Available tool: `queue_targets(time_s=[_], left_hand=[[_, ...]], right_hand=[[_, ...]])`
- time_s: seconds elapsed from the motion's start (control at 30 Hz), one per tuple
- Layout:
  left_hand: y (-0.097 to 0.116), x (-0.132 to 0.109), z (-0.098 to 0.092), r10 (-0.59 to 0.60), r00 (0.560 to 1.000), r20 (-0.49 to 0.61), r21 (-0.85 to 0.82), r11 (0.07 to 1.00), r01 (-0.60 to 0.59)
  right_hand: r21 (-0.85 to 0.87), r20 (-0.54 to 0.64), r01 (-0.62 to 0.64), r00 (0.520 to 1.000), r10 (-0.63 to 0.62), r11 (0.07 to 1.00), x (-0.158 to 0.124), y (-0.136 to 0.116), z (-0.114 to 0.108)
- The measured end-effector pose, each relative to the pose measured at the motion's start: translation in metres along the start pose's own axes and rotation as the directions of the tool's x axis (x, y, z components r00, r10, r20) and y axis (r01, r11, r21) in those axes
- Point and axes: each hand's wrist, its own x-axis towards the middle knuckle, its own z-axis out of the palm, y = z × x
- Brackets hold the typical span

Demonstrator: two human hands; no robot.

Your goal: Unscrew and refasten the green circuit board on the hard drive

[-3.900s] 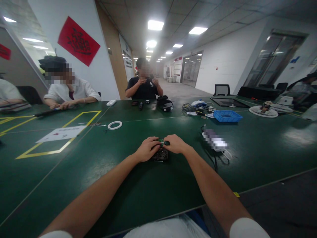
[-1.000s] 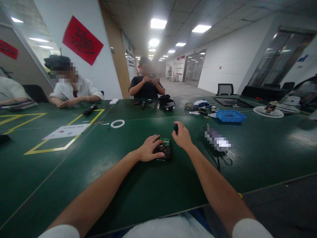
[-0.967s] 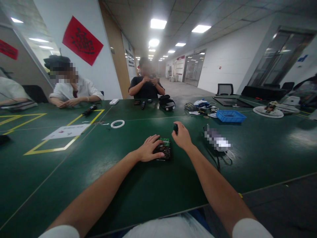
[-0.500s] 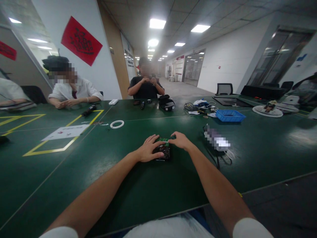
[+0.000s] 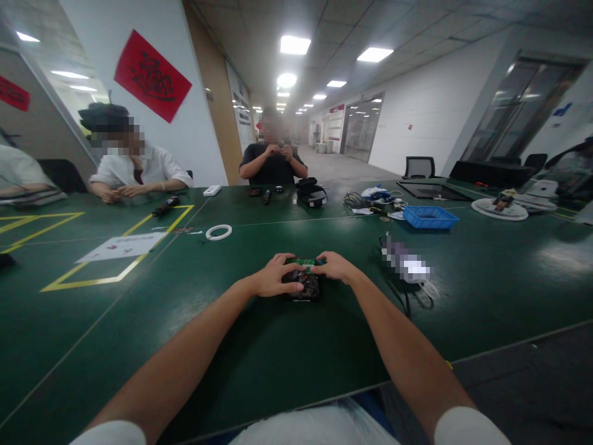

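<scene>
A small dark device with a green circuit board on top lies flat on the green table, straight in front of me. My left hand curls over the device's left side, fingers bent onto its top. My right hand is at the far right corner of the green board with its fingers pinched together. The small dark tool it held a moment ago is mostly hidden inside the pinch.
To the right of the device lies a blurred white item with black cables. Farther back are a white ring, a paper sheet in a yellow taped frame, a blue tray and a black pouch. Other people sit across the table.
My right hand, raised off the table with the small dark tool a second ago, has come down to the green board. My left hand has curled more tightly over the device.
</scene>
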Motion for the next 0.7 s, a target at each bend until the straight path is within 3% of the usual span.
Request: queue_targets(time_s=[0.2,0.4,0.5,0.6,0.7], left_hand=[[-0.001,-0.002,-0.013,-0.060,0.992,0.110,0.006,0.998,0.060],[-0.011,-0.005,-0.023,-0.073,0.968,0.241,0.007,0.997,0.073],[-0.014,-0.005,-0.020,-0.050,0.977,0.207,-0.008,0.999,0.053],[-0.014,-0.003,-0.012,-0.024,0.990,0.141,-0.021,0.999,0.028],[-0.012,0.000,-0.003,-0.031,0.997,0.069,0.002,1.000,0.031]], right_hand=[[0.009,-0.139,0.049,0.989,-0.047,0.999,0.009,0.010,0.005],[0.081,-0.448,0.073,0.893,-0.029,0.994,0.021,0.017,-0.004],[0.039,-0.589,0.186,0.798,-0.128,0.982,0.022,0.015,-0.010],[-0.111,-0.707,0.320,0.640,-0.301,0.941,0.018,0.009,-0.014],[-0.253,-0.716,0.432,0.517,-0.468,0.865,0.012,0.004,-0.013]])
